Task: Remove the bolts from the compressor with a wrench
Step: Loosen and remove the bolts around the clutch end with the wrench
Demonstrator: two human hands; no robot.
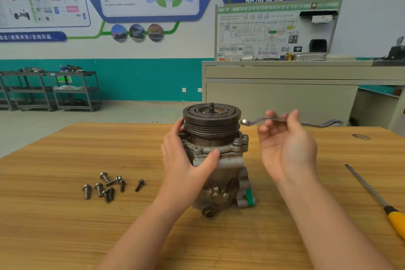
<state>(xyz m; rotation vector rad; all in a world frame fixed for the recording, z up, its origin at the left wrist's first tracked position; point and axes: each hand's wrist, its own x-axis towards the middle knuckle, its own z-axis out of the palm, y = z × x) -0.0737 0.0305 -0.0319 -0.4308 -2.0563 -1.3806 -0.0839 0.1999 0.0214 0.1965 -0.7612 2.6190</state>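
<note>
left hand (pixel 186 160) grips compressor (pixel 219 160) | right hand (pixel 285 144) holds wrench (pixel 263 119)

We see left hand (pixel 184 160) at frame centre, fingers and thumb wrapped in a grip; right hand (pixel 285 144) centre-right, raised palm-up, fingertips apparently pinching, blurred.

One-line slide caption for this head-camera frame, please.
Left hand steadies the upright compressor while right hand holds a wrench; loose bolts lie on the table.
</note>
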